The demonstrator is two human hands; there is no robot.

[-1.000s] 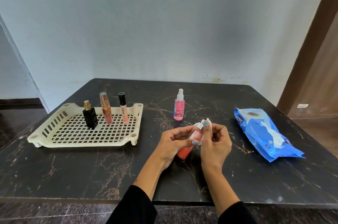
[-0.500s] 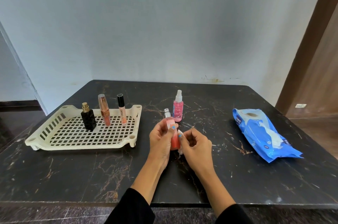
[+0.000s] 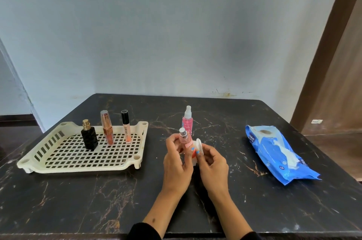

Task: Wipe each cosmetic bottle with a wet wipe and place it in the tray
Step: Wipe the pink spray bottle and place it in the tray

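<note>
Black marble-patterned stone with brown veins forms the desk (image 3: 98, 190), set against a pale blue wall. Near the middle, a person's left hand (image 3: 177, 163) curls its fingers around a small pink spray bottle (image 3: 184, 139) with a silver cap, holding it upright just above the desk. The right hand (image 3: 212, 163) pinches a white wet wipe (image 3: 198, 144) between thumb and fingers and presses it against the bottle's right side. Just behind the hands, a taller pink spray bottle (image 3: 187, 122) with a clear cap stands on the desk. To the left sits a cream plastic tray (image 3: 78, 164) with a slotted, grid-like floor. Three items stand upright along its far side: a black perfume bottle (image 3: 89, 139) with a gold top, a rose-gold tube (image 3: 107, 128), and a lip gloss (image 3: 126, 127) with a black cap. To the right, well apart from the hands, a blue wet wipe packet (image 3: 278, 153) lies flat.
</note>
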